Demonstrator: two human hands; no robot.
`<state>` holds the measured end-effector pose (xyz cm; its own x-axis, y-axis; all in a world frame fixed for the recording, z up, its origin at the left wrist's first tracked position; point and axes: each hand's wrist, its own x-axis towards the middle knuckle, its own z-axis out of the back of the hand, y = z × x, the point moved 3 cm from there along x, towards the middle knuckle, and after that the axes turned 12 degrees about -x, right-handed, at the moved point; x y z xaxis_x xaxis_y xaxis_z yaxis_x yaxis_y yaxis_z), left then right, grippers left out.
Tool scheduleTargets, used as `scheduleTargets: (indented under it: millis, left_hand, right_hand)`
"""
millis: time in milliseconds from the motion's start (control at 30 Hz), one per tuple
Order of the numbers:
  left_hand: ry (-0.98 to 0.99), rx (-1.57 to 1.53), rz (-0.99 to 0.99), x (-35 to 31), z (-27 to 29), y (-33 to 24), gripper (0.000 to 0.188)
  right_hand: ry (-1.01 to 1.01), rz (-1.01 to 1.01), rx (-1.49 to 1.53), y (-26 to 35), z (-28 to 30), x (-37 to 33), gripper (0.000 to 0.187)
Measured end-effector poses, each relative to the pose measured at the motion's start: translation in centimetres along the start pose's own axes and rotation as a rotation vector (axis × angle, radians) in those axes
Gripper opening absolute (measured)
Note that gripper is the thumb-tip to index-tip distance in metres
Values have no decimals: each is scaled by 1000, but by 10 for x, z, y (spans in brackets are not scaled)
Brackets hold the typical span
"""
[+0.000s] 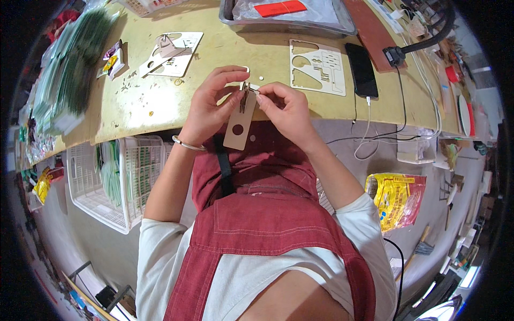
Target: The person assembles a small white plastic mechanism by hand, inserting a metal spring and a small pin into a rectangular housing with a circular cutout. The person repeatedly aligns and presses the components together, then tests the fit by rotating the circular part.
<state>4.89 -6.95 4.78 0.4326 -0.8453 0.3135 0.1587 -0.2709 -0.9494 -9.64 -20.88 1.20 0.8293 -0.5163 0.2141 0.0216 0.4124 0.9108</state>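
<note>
Over the table's near edge, my left hand [214,101] holds a flat, pale wooden-looking strip [239,128] by its upper part. The strip hangs tilted, and a round dark hole shows near its lower end. A small, dark, slotted piece [244,99] stands on the strip's upper part, between my two hands. Right beside it, my right hand [286,109] is closed in a pinch, with thumb and forefinger at a thin dark bit too small to name. On the table to the right lies a pale cut-out board [318,67] with shaped openings.
Another cut-out board [182,56] with loose pieces on it lies left. A black phone [362,72] with a white cable lies right. A metal tray [289,29] stands at the back. Stacked green-white sheets [72,69] fill the far left. A white crate [128,187] stands below the table.
</note>
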Motion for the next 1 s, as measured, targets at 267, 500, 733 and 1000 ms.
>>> scheduleTargets:
  millis: [267,500,733,1000]
  left_hand:
    - [-101,467,-107,-7,-2,-14,36]
    - [-129,519,-225,-16,-10,-11,24]
    - [-133,556,-254,-18,-13,-11,21]
    - [-154,593,-365,-22,-12,-9,23]
  right_hand:
    - [15,-24,28,2,-2,-1,11]
    - [-6,-43,17,10,-4,-4,14]
    - [-23,-58,26,6,-13,-9,17]
    - [-48,-111,119,9,-30,-17,16]
